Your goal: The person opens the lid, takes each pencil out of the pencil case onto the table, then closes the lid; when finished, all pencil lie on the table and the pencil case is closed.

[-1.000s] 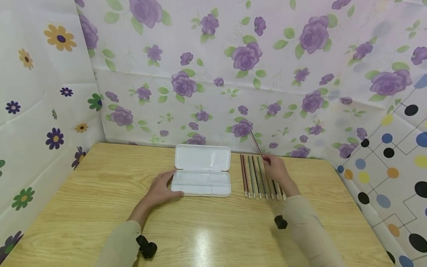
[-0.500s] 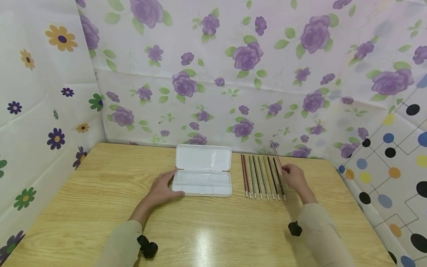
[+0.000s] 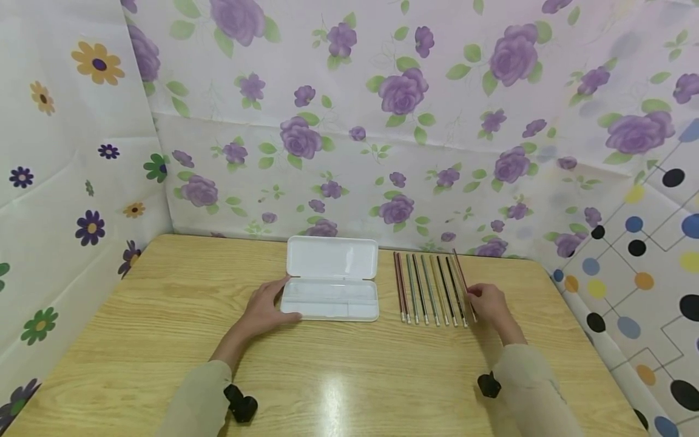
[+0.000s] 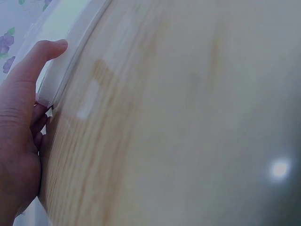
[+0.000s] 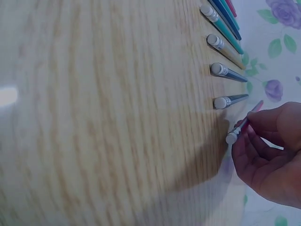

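Note:
An open white pencil case [image 3: 317,309] lies on the table with its lid [image 3: 332,258] folded back; its tray is split into compartments. My left hand [image 3: 263,312] holds the case's left end, thumb [image 4: 49,49] over the front edge and fingers round the side. At the right, my right hand [image 3: 490,304] pinches a reddish pencil [image 3: 460,269] between thumb and fingertips. Its white eraser end [image 5: 232,137] points toward me, low over the table. Just left of it runs a row of several pencils, among them a yellow one [image 3: 439,288], erasers all facing me.
The wooden table [image 3: 327,370] backs onto a wall of purple-flowered sheeting [image 3: 404,152]. Patterned sheets also stand at the left [image 3: 54,255] and right [image 3: 644,285]. Each wrist carries a black camera mount.
My right hand has carried the reddish pencil right and toward me, from above the row to its right end, and lowered it. The left hand and the case have stayed put.

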`<state>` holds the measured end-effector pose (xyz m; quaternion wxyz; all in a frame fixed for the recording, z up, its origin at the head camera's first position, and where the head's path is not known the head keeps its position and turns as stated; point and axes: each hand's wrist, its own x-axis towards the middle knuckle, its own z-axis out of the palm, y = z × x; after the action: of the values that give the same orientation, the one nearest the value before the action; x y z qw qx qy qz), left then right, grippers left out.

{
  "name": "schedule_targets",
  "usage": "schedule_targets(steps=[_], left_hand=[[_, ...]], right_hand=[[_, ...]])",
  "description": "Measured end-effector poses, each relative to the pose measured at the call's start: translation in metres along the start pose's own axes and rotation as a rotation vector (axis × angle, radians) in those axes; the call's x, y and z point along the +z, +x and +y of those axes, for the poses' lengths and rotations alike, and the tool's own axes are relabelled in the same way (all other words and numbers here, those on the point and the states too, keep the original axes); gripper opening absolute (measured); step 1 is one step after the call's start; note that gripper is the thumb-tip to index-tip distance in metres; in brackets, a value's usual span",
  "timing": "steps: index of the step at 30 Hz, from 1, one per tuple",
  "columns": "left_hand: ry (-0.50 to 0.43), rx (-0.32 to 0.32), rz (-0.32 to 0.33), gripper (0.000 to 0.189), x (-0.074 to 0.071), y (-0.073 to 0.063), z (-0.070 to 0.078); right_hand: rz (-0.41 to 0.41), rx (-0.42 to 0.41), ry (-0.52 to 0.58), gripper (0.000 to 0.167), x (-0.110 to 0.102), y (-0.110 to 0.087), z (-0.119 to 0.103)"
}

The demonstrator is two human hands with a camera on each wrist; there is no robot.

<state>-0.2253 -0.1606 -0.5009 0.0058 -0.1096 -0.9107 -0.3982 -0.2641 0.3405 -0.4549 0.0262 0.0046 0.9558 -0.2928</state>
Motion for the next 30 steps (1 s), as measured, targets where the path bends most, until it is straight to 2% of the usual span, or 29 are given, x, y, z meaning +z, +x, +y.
schedule_targets(steps=[30], left_hand=[[0.001, -0.012, -0.009, 0.095, -0.0004, -0.0006, 0.0016]], right_hand=[[-0.037, 0.018, -0.026, 0.028, 0.0012, -0.0034, 0.0033]])
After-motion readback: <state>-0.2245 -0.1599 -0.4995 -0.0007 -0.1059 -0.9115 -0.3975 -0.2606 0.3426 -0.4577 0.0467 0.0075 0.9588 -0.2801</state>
